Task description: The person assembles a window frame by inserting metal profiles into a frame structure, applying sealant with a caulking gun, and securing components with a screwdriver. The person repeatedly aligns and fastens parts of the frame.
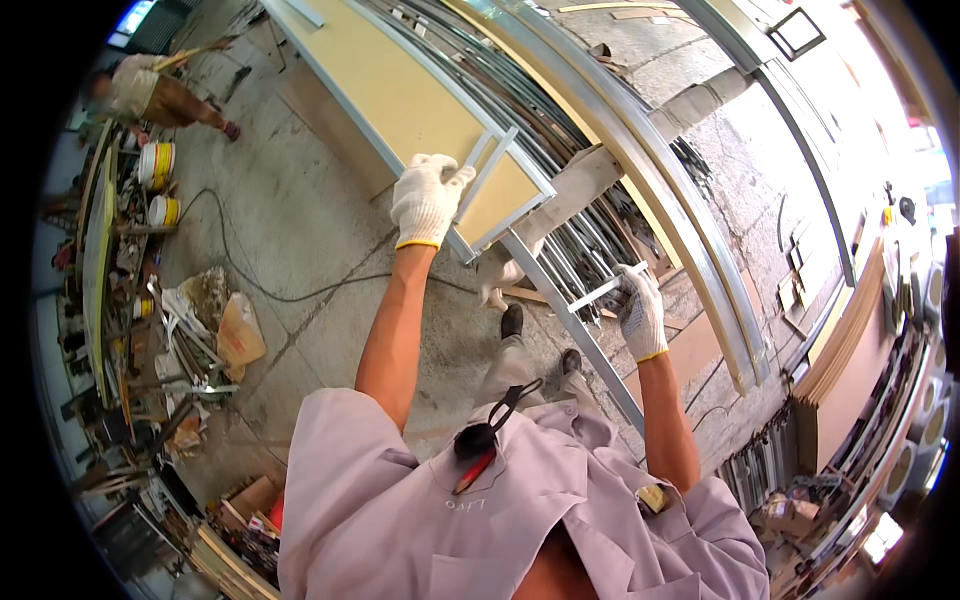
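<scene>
My left hand (430,203), in a white knit glove, is closed at the end of a yellow panel (385,85) with a grey metal edge. Its fingers are curled at the lower end of a short metal strip (476,152); a second short strip (487,175) lies beside it. My right hand (642,315), gloved alike, is closed on a short light metal strip (598,294). That strip crosses a long grey metal bar (575,325), which slants from the panel's corner toward my right forearm. The right fingertips are partly hidden.
Long metal rails (640,170) and bundled thin rods (500,85) lie to the right. A cable (300,298) crosses the concrete floor. Buckets (157,165) and scrap line the left. Another person (150,90) is at the far left. Stacked boards (850,370) stand at right.
</scene>
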Action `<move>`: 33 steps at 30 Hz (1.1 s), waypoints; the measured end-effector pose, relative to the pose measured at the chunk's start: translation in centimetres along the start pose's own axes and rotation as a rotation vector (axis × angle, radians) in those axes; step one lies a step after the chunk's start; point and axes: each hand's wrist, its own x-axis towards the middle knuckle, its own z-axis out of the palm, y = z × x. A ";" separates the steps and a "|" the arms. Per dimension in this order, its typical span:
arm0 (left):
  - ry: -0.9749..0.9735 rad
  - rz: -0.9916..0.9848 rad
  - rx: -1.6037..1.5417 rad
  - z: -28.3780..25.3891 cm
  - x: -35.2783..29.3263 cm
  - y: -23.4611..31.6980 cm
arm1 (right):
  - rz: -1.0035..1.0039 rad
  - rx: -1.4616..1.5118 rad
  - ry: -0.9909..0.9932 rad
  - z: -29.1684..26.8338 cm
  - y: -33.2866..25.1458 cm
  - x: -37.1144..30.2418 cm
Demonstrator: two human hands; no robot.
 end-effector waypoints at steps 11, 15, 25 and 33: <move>0.084 0.011 -0.079 0.0 1.6 1.1 | -0.019 0.114 0.052 0.0 -0.5 -4.7; 0.155 0.241 -0.037 2.2 0.1 1.6 | -0.042 0.216 0.047 -2.0 -1.9 -8.2; 0.197 0.250 0.156 3.6 -4.2 5.2 | -0.302 0.302 0.241 -16.6 -3.8 -22.9; -0.479 0.128 -0.820 8.0 -31.0 19.6 | -0.518 0.538 0.374 -39.7 -1.0 -38.2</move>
